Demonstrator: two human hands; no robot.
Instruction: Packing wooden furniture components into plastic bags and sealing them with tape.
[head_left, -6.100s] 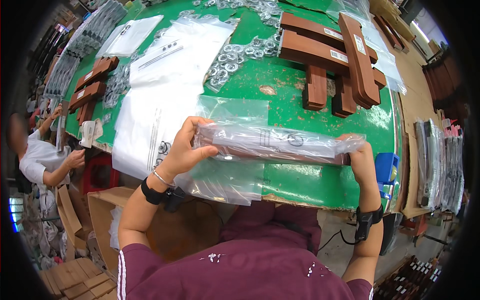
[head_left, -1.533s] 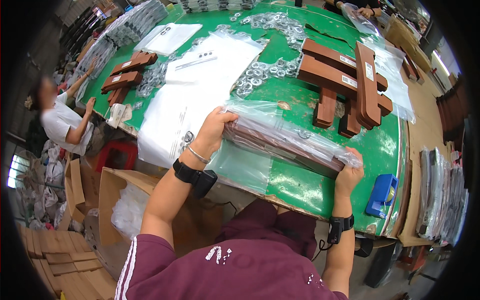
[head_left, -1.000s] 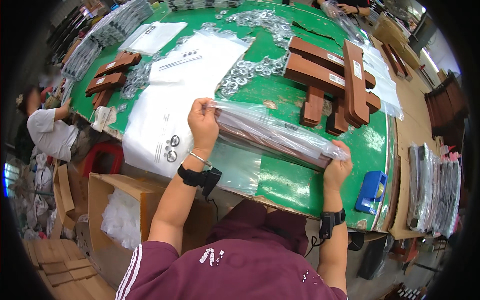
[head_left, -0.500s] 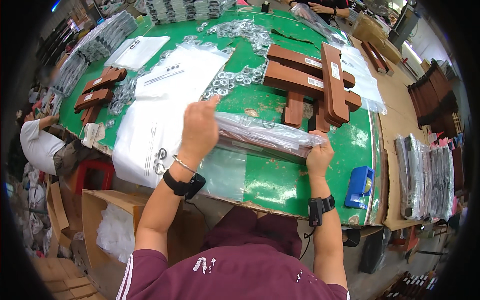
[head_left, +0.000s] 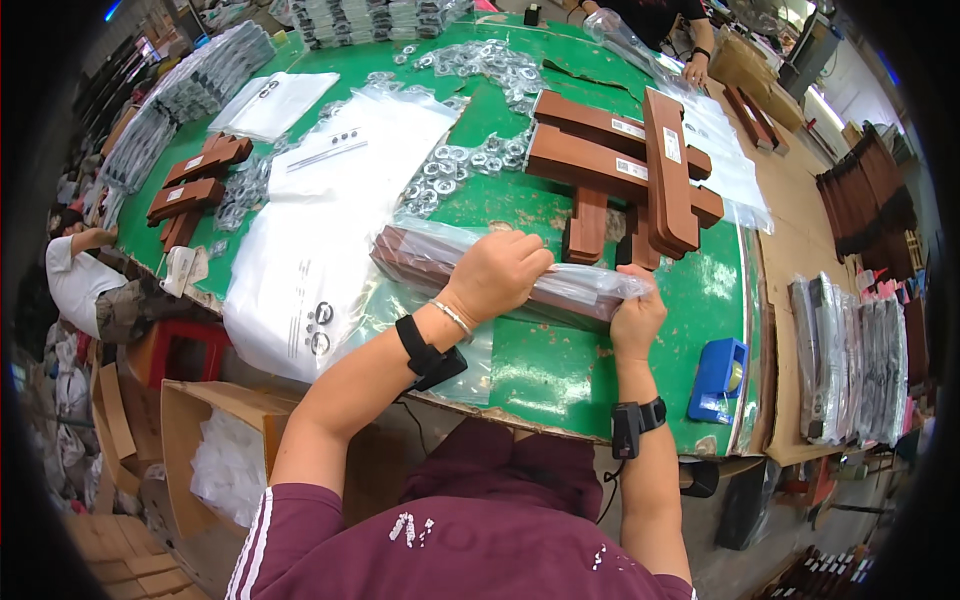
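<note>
A see-through plastic bag [head_left: 590, 283] wraps a long brown wooden-looking piece [head_left: 410, 258], lying slantwise near the table's front edge. My left hand [head_left: 500, 270] is closed on the film over its middle, fingertips pressed together. At the right end my right hand [head_left: 638, 318] grips the gathered end of the bag. Just beyond the right hand, several bare brown pieces [head_left: 585, 160] with white labels lie crossed in a pile. White plastic bags [head_left: 310, 235] are spread to the left, partly under the wrapped piece.
Bagged metal rings [head_left: 455, 170] are scattered over the green table [head_left: 540, 375]. A blue tape dispenser [head_left: 718, 380] stands at the right front edge. Below the left edge is a cardboard box [head_left: 185, 440]. A co-worker's hand [head_left: 695, 68] rests at the far right.
My left hand has moved right, from the bag's left end to its middle. The brown piece's left end now shows. My right hand has stayed put. A co-worker's hand has come down on the table.
</note>
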